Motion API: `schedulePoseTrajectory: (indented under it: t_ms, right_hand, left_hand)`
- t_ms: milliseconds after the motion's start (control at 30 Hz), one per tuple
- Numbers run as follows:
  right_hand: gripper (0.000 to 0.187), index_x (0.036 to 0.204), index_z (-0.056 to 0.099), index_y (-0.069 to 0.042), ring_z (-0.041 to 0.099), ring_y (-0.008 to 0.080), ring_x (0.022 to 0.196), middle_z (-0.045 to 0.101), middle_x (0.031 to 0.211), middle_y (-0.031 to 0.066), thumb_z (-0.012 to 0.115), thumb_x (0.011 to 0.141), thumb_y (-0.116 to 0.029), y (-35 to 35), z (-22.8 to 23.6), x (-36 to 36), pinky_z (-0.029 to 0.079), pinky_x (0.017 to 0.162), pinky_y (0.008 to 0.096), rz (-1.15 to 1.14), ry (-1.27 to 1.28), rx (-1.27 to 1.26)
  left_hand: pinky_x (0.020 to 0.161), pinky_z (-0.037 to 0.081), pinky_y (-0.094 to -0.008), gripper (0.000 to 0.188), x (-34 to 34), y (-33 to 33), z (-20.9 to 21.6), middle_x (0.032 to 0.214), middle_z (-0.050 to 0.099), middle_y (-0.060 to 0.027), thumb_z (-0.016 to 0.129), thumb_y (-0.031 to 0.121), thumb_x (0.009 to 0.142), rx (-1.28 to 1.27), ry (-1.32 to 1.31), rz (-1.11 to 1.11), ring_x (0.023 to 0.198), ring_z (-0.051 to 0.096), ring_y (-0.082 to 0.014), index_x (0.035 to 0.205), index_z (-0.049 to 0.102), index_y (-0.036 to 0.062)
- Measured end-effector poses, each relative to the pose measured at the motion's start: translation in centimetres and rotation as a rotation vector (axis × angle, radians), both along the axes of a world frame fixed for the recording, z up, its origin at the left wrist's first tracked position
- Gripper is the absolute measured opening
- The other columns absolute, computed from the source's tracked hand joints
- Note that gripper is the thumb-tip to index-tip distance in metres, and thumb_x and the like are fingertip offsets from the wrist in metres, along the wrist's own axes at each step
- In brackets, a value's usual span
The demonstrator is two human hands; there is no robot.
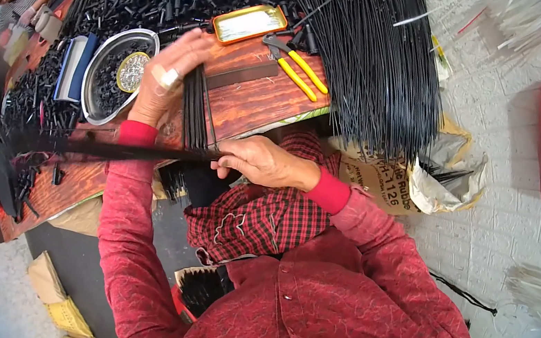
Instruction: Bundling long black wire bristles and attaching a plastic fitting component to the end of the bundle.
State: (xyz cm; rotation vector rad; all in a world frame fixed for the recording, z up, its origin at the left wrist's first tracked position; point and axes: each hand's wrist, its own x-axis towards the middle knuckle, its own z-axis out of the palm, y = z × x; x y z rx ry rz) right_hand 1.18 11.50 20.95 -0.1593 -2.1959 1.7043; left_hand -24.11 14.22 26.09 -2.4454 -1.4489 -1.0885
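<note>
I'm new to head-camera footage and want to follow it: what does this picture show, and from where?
There is no machine: these are a person's two bare hands, seen from above by a fisheye camera worn on the head, so straight edges bend. The right hand holds a dark bundle stretching left across the other forearm, partly blurred. The left hand is raised beside thin black rods; whether it grips them isn't clear. On the wooden table are many black tubes, an oval metal tray, a yellow-rimmed tin and yellow-handled pliers.
</note>
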Motion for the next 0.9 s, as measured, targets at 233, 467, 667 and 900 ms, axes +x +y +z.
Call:
schedulePoseTrajectory:
  t_ms: [233,467,667,900]
  right_hand:
    - [0.016,0.103,0.06,0.003,0.072,0.0272,0.089,0.073,0.089,0.0119,0.053,0.104,-0.012,-2.8,-7.5,-0.1,0.056,0.082,0.0366,-0.131,-0.022,-0.108]
    - [0.025,0.109,0.062,0.002,0.071,0.0201,0.09,0.072,0.089,0.0093,0.048,0.108,-0.019,-2.9,-10.3,0.6,0.054,0.085,0.0329,-0.118,0.008,-0.224]
    - [0.027,0.113,0.062,0.0,0.071,0.0208,0.092,0.072,0.092,0.0094,0.048,0.109,-0.023,-2.1,-12.5,1.2,0.054,0.088,0.0356,-0.114,-0.003,-0.191]
    - [0.035,0.109,0.064,0.0,0.07,0.027,0.1,0.072,0.1,0.0125,0.047,0.109,-0.03,-1.2,-13.8,0.1,0.054,0.092,0.0391,-0.052,-0.08,-0.122]
  left_hand:
    - [0.108,0.048,-0.0436,0.041,1.6,-0.8,-4.6,0.136,0.064,-0.0101,0.066,-0.006,0.076,-0.178,0.067,-0.038,0.132,0.056,-0.0356,0.113,0.071,0.0113]
    - [0.111,0.042,-0.0533,0.062,1.8,-4.9,-2.8,0.152,0.05,-0.0138,0.059,-0.006,0.074,-0.209,0.183,-0.01,0.135,0.046,-0.0447,0.134,0.063,0.0122]
    - [0.123,0.018,-0.0575,0.089,4.0,-9.6,-1.9,0.166,0.028,-0.017,0.086,0.016,0.065,-0.559,0.06,-0.141,0.152,0.022,-0.0451,0.148,0.054,0.0163]
    - [0.117,0.034,-0.0551,0.09,5.8,-8.1,-5.7,0.165,0.03,-0.0162,0.089,0.041,0.063,-0.387,0.156,-0.081,0.147,0.031,-0.0463,0.144,0.057,0.0184]
